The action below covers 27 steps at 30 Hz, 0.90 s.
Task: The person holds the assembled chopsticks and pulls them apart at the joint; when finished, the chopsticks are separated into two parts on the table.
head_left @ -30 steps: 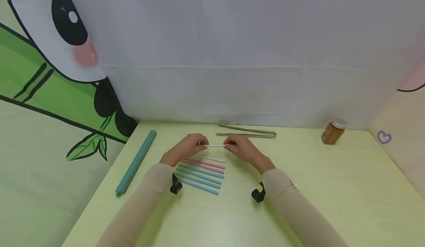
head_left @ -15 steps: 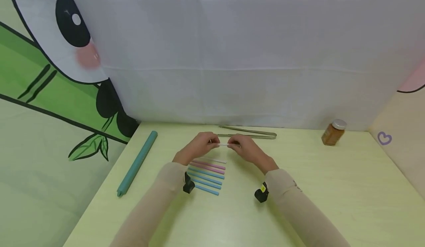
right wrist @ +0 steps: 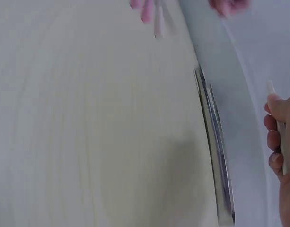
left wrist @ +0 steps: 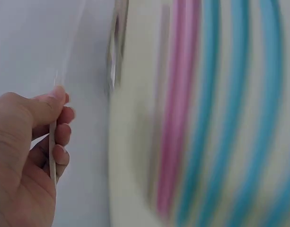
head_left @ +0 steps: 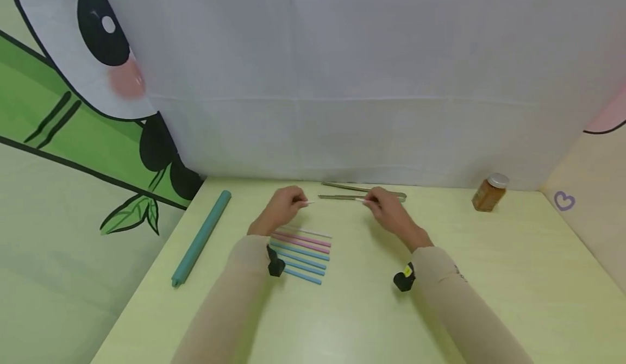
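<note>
My left hand (head_left: 282,205) pinches a thin white stick piece (left wrist: 52,156) between thumb and fingers, its short tip poking out to the right. Another white stick piece (right wrist: 282,142) is pinched in my right hand (head_left: 388,212), its tip pointing left. A wide gap separates the two hands above the table. Below and between them lies a row of thin sticks: a white stick (head_left: 313,234), pink sticks (head_left: 313,240) and several blue sticks (head_left: 308,265). My left wrist and hand cover their left ends.
Metal tongs (head_left: 337,196) lie at the table's back edge, partly behind my right hand. A teal roll (head_left: 201,239) lies along the left side. Far right stands a jar (head_left: 490,193) with brown contents and a silver lid. A cloth wall (head_left: 371,81) rises behind.
My hands were close together on one white stick. They have moved apart, the right hand going right and the left slightly left, and each now holds a separate white piece.
</note>
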Available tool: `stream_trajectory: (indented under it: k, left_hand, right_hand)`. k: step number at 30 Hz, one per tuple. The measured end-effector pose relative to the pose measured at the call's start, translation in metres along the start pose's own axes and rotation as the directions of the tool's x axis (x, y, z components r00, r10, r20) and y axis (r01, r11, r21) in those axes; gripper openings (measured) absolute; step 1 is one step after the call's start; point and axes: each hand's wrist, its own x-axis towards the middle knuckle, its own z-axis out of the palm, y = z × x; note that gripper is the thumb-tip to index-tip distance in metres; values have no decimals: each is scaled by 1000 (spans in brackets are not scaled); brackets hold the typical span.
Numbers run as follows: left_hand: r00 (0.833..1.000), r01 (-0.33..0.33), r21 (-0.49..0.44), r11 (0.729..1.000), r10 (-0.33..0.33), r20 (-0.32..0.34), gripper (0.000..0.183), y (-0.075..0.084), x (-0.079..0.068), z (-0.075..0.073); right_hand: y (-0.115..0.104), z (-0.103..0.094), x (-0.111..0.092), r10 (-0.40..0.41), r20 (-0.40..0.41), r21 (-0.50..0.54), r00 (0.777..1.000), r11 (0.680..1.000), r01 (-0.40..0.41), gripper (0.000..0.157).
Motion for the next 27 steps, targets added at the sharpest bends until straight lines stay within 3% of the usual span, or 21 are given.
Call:
stream_trajectory:
  k: [3,5,8,11,15,20,27]
  left_hand:
    - [992,117,-4,993,-117,-49,7,-24,-20,-15]
    - [986,162,-22,987,-163,-41,6,-33,-29,-21]
    - [988,149,-41,988,-150,-21,11,-36,-30,-21]
    - [992,122,-45,991,-123,-14,14,-28,-22,-15]
    - [997,71,-20,997,-71,12,17,-10,-5,4]
    - [995,20,-20,1000,-18,96,19,20,16,41]
    - [986,13,5,1000,-14,167,13,59,40,89]
  right_hand:
    - [30,-25,-20,112,-59,-4,992,994,-112,13]
    - [46,-38,-32,157,-70,-13,985,987,-158,14]
    - [59,-48,-44,169,-69,-19,983,985,-171,17]
    - [65,-50,-49,161,-65,-31,985,986,-163,17]
    - [66,-49,-53,136,-40,-56,990,989,-138,17]
    - [66,-50,-56,112,12,-71,994,991,-111,15]
    - [71,-45,-60,122,59,-71,991,991,-118,15]
